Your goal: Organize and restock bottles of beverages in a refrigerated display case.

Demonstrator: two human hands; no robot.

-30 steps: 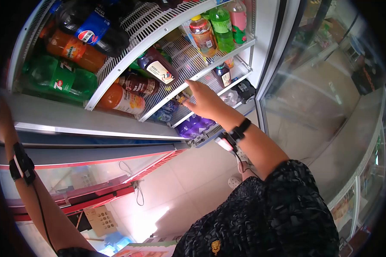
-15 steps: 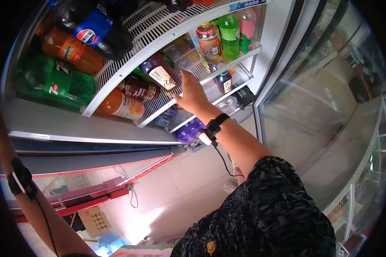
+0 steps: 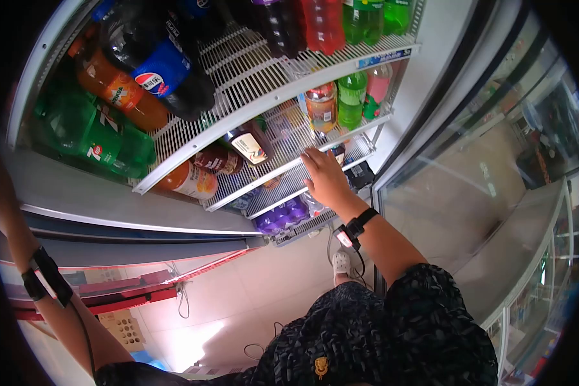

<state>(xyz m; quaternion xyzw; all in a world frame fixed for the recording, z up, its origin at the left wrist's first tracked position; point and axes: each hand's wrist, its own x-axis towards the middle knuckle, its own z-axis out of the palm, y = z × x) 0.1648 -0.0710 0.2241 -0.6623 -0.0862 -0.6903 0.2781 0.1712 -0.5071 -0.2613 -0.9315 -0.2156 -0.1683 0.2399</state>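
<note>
My right hand (image 3: 327, 179) reaches to the front of the fridge's lower shelves, thumb and fingers apart, with nothing in it. To its left, a dark bottle with a cream label (image 3: 248, 147) lies on its side on the middle shelf. A brown-labelled bottle (image 3: 217, 160) and an orange drink bottle (image 3: 190, 181) lie beside that one. Behind my right hand stand an amber drink bottle (image 3: 321, 109) and a green bottle (image 3: 351, 101). My left hand (image 3: 5, 212) is at the dark left edge, near the fridge's side; its fingers are hidden.
Large Pepsi (image 3: 164, 71), Mirinda (image 3: 123, 93) and 7UP (image 3: 103, 147) bottles lie on the upper wire shelf (image 3: 238, 71). A purple wrapped pack (image 3: 282, 216) sits at the bottom. The glass door (image 3: 444, 167) stands open on the right. A cable hangs from my right wrist.
My right hand has moved right, away from the dark cream-labelled bottle, which still lies on the shelf. The view has shifted, showing more of the upper shelf.
</note>
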